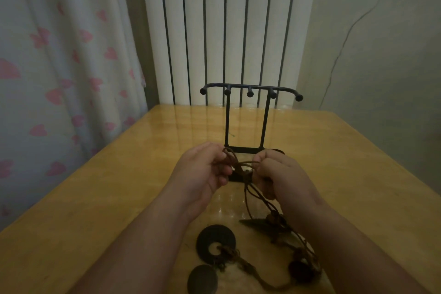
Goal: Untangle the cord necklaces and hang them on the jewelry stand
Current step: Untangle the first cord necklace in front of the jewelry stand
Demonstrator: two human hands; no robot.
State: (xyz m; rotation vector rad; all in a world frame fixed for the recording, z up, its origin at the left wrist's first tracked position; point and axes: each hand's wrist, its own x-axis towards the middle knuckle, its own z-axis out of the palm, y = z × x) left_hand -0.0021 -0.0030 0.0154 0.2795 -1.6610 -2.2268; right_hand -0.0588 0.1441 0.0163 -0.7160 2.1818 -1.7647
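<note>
Item: cord necklaces (pixel 241 166), tangled. I log the knot held up between left hand (pixel 202 170) and right hand (pixel 285 178), both pinching cord, just before the jewelry stand (pixel 248 93). Long axis: strands trail from the hands toward the camera, with the pendants on the table (pixel 119 186).

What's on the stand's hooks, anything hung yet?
Empty: the stand has five bare hooks; the cords are held between left hand and right hand.

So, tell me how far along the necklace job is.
Done: nothing hung; the hooks of the jewelry stand are bare. In hand: left hand and right hand both pinch the tangled cords before it. Remaining: separating the necklaces, pendants on the table, and hanging them.
</note>
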